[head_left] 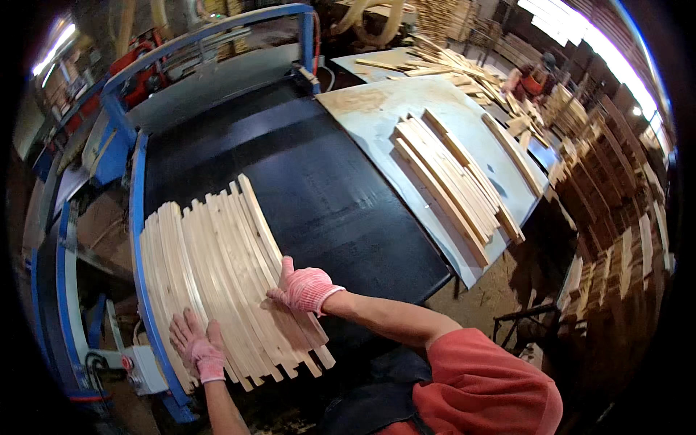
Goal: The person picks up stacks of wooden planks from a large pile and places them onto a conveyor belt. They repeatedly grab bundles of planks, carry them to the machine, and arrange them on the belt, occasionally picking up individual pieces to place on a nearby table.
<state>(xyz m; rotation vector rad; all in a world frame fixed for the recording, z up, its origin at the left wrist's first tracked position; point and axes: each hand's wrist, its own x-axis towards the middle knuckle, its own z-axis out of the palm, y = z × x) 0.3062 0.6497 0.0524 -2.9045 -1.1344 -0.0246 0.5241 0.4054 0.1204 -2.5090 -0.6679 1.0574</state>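
fingers: both sets gloved in pink knit, laid flat and spread on the wood, nothing gripped; pressing, not grasping
left hand: palm down on the near left end of the slat row, fingers pointed far, likely set there to keep the near ends level
right hand: palm down on the right edge of the row, fingers pointed left, judged to be pushing the slats sideways so they close up
slat row: pale thin wooden strips, laid side by side, fanned a little, far ends uneven; resting on the near left part of the black tabletop, partly over its blue frame
second stack: longer strips on a pale sheet to the right, well apart from the hands, kept within reach as supply or as finished pieces, cannot be told which
far heap: loose strips at the far side
right side: piled wood stacks, another person far right, not involved
control box: near left, below the frame, untouched
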